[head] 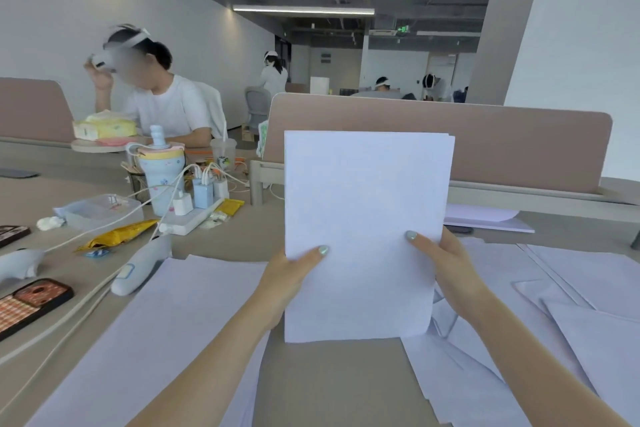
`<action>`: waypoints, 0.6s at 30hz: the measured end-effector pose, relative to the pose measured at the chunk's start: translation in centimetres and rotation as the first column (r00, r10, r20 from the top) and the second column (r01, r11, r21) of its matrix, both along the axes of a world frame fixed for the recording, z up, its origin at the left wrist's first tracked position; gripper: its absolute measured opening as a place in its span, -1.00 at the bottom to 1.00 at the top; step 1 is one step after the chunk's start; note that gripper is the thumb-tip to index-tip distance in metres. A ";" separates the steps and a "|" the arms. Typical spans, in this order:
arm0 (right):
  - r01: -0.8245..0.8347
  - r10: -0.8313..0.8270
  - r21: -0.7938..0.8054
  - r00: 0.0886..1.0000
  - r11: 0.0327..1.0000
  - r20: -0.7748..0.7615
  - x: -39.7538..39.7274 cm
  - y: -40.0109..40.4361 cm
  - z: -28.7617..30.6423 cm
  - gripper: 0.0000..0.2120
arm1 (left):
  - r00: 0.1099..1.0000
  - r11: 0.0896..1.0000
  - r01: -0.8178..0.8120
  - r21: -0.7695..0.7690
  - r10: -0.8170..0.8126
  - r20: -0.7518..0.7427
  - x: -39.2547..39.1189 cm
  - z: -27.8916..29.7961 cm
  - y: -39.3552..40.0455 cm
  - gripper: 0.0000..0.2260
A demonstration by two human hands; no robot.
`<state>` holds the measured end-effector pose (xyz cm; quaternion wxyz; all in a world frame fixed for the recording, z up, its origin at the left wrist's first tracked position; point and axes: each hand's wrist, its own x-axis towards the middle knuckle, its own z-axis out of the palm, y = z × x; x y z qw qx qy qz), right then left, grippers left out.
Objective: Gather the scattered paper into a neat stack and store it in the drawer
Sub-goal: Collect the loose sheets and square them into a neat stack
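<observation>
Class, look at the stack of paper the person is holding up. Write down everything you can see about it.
The stack of paper is plain white, blank on the side facing the camera, and made of several sheets; slightly offset edges show at its top right corner. It stands upright, its bottom edge on or just above the desk. The left hand grips its left edge and the right hand its right edge, thumbs on the front. Loose sheets lie flat around it.

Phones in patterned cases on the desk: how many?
2, both at the left edge: phone near the front, another phone farther back, partly cut off. Others may be hidden.
</observation>
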<state>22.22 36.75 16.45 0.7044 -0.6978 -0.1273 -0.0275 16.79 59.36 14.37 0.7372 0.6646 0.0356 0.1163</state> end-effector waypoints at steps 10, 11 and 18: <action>0.007 -0.029 -0.234 0.995 0.972 -0.095 -0.9 -0.3 -1.3 -0.69 | 0.959 0.952 -0.265 0.155 0.242 0.148 -0.7 1.7 -0.3 -0.81; 0.012 -0.028 -0.222 0.997 0.975 -0.069 -1.2 0.6 -0.9 -0.57 | 0.952 0.933 -0.295 0.208 0.267 0.153 -0.8 2.4 0.5 -0.84; -0.147 0.175 -0.442 0.984 0.885 0.022 -4.4 10.5 -1.3 -0.57 | 0.883 0.706 -0.094 0.702 0.385 -0.269 -3.8 1.3 11.3 -0.68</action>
